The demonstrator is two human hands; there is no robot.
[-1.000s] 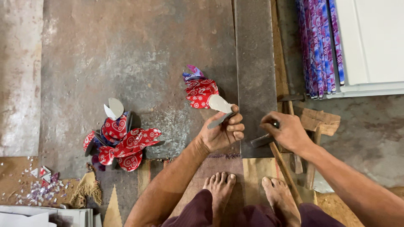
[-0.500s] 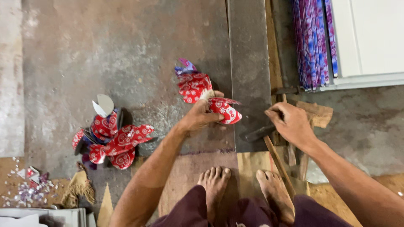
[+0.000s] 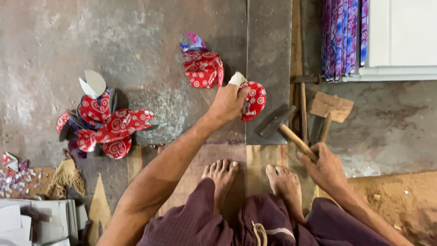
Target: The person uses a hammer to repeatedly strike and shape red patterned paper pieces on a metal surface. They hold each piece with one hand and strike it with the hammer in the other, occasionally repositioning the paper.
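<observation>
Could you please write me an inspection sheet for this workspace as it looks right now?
Surface: worn grey concrete floor with a dark metal slab laid on it.
Job's things: red patterned metal piece at the slab's edge; hammer, its head on the slab.
Clutter: pile of red cut pieces; smaller pile; scraps; wooden mallet.
Hands: left hand grips the red piece; right hand grips the hammer handle.
Cables: nothing seen.
Surroundings: stacked patterned sheets; bare feet.
</observation>
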